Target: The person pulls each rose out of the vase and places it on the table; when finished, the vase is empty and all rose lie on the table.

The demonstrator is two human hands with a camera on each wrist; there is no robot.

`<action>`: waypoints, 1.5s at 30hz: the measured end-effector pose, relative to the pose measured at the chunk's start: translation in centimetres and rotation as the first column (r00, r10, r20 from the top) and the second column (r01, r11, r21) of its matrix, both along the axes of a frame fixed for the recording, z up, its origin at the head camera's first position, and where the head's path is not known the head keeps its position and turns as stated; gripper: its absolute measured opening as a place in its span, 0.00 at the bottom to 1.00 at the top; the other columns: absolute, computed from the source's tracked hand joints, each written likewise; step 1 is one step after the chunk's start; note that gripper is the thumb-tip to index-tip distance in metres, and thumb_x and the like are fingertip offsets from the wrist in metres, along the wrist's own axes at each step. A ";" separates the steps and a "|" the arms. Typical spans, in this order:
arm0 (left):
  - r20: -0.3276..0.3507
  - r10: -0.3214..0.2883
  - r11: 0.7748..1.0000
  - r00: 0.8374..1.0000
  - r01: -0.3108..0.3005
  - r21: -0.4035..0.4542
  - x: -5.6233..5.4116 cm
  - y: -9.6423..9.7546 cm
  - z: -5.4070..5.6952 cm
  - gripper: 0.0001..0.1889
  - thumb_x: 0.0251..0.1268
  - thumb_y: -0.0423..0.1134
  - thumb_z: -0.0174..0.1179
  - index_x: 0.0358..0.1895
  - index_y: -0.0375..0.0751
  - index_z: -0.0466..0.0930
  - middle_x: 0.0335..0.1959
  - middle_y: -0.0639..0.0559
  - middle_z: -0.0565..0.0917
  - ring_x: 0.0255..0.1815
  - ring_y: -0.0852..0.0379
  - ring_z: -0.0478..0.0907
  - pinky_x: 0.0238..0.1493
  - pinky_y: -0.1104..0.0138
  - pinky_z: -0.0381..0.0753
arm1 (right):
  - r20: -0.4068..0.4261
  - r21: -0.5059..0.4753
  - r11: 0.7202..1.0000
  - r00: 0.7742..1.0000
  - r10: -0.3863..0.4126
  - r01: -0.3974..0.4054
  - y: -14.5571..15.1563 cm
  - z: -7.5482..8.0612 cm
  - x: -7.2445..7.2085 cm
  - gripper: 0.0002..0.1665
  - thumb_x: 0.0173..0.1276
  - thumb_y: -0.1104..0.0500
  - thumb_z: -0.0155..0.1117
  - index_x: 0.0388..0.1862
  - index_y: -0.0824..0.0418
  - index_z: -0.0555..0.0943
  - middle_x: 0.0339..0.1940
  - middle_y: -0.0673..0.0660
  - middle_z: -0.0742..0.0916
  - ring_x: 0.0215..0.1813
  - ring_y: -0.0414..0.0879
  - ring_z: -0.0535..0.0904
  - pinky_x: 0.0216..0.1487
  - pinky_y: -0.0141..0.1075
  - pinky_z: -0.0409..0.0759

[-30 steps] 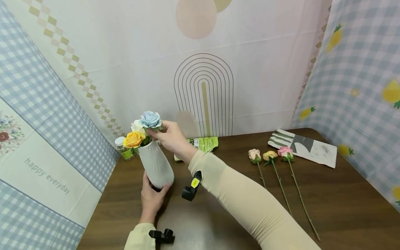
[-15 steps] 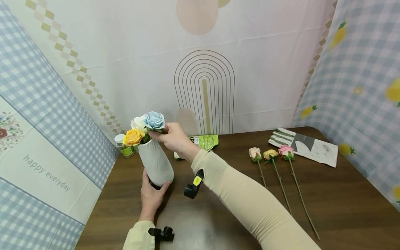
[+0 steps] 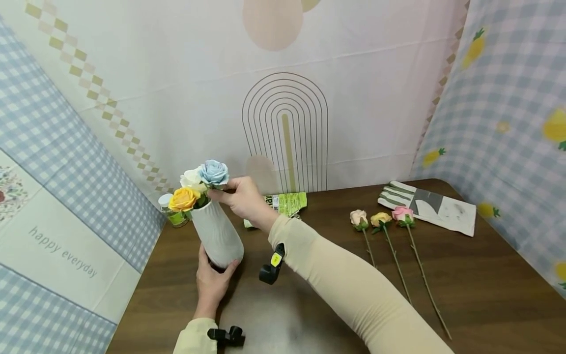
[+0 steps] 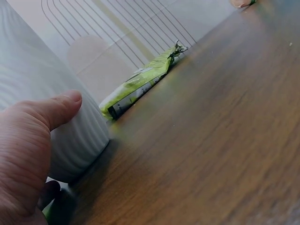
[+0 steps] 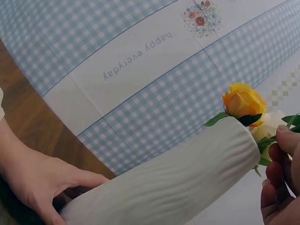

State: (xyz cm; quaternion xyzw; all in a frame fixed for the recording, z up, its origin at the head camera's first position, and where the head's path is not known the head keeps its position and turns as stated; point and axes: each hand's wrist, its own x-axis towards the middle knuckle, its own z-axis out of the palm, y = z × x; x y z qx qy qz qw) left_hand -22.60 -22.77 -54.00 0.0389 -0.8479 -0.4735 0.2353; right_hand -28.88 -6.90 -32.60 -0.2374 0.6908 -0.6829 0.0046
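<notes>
A white ribbed vase [image 3: 216, 236] stands tilted to the left over the table. My left hand [image 3: 212, 282] grips it low down, thumb along the near side, as the left wrist view also shows with the vase wall [image 4: 42, 70]. A blue rose [image 3: 214, 173] sits at the mouth, and my right hand [image 3: 245, 199] pinches its stem just below the bloom. In the right wrist view those fingers [image 5: 281, 164] are right at the rim, the bloom out of frame. A yellow rose [image 3: 184, 198] and a white flower [image 3: 192, 179] also stand in the vase; their lower stems are hidden inside.
On the brown table [image 3: 318, 280], a cream rose [image 3: 358, 218], a pale yellow rose [image 3: 381, 220] and a pink rose [image 3: 403, 215] lie at the right. Behind them is a glove [image 3: 429, 209]. A green packet [image 3: 287, 202] and a capped bottle [image 3: 174, 211] stand near the back.
The blue rose has shifted slightly to the right against the white flower, which shows more now. My left hand keeps its grip on the vase; the head view has shifted a little.
</notes>
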 end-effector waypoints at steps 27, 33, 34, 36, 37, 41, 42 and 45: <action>0.005 0.010 1.000 1.000 -0.010 -0.009 -0.1 -0.1 -0.1 0.56 0.45 0.52 0.76 0.76 0.61 0.47 0.69 0.43 0.67 0.66 0.43 0.66 0.61 0.47 0.65 | 0.034 -0.233 0.969 0.997 -0.076 0.082 5.1 3.0 0.1 0.14 0.63 0.62 0.69 0.46 0.68 0.84 0.42 0.54 0.87 0.40 0.41 0.80 0.42 0.36 0.78; 0.002 0.022 1.000 1.000 -0.022 -0.006 0.1 0.0 0.1 0.56 0.44 0.50 0.77 0.76 0.59 0.49 0.69 0.43 0.67 0.66 0.43 0.66 0.61 0.48 0.64 | 0.090 -0.311 0.941 0.989 -0.113 0.136 8.6 3.2 0.2 0.10 0.62 0.61 0.70 0.42 0.62 0.82 0.35 0.55 0.87 0.35 0.47 0.79 0.38 0.36 0.76; 0.000 0.020 1.000 1.000 -0.020 -0.009 0.1 0.0 0.1 0.56 0.44 0.50 0.77 0.76 0.58 0.49 0.69 0.43 0.66 0.66 0.43 0.66 0.61 0.48 0.64 | 0.109 -0.327 0.932 0.986 -0.124 0.153 9.3 3.2 0.1 0.09 0.62 0.61 0.70 0.41 0.61 0.82 0.35 0.55 0.87 0.35 0.47 0.79 0.38 0.35 0.76; -0.008 0.018 1.000 1.000 -0.018 -0.018 0.2 0.0 0.2 0.56 0.44 0.51 0.77 0.76 0.58 0.49 0.69 0.42 0.66 0.66 0.42 0.66 0.62 0.47 0.64 | 0.153 -0.359 0.913 0.977 -0.148 0.194 10.8 3.1 0.1 0.09 0.62 0.59 0.70 0.40 0.60 0.82 0.35 0.54 0.87 0.34 0.47 0.79 0.38 0.34 0.76; -0.013 0.018 1.000 1.000 -0.018 -0.020 0.2 0.0 0.2 0.57 0.43 0.51 0.77 0.76 0.57 0.49 0.69 0.42 0.66 0.66 0.42 0.66 0.62 0.47 0.64 | 0.175 -0.379 0.901 0.972 -0.156 0.213 11.6 3.0 0.0 0.10 0.62 0.59 0.70 0.41 0.59 0.82 0.35 0.54 0.87 0.34 0.46 0.79 0.37 0.34 0.76; -0.020 0.016 1.000 1.000 -0.016 -0.015 0.2 -0.1 0.2 0.56 0.43 0.51 0.77 0.76 0.57 0.49 0.69 0.43 0.67 0.66 0.43 0.66 0.61 0.48 0.64 | 0.235 -0.458 0.848 0.956 -0.174 0.267 14.8 2.1 0.2 0.14 0.62 0.57 0.70 0.44 0.61 0.81 0.35 0.54 0.88 0.32 0.42 0.81 0.35 0.32 0.78; -0.019 0.014 1.000 1.000 -0.015 -0.014 0.1 -0.1 0.2 0.56 0.43 0.50 0.77 0.76 0.57 0.50 0.68 0.43 0.67 0.66 0.44 0.66 0.61 0.48 0.65 | 0.240 -0.477 0.835 0.955 -0.176 0.274 15.7 1.8 0.3 0.15 0.61 0.58 0.71 0.45 0.62 0.81 0.34 0.54 0.88 0.31 0.42 0.81 0.35 0.31 0.78; -0.021 0.006 1.000 1.000 -0.006 -0.017 0.0 -0.1 0.1 0.56 0.43 0.51 0.77 0.76 0.58 0.50 0.68 0.44 0.68 0.66 0.45 0.66 0.61 0.49 0.65 | 0.230 -0.495 0.818 0.952 -0.202 0.293 18.0 0.3 0.8 0.15 0.62 0.58 0.70 0.45 0.64 0.81 0.32 0.54 0.88 0.29 0.41 0.82 0.31 0.30 0.78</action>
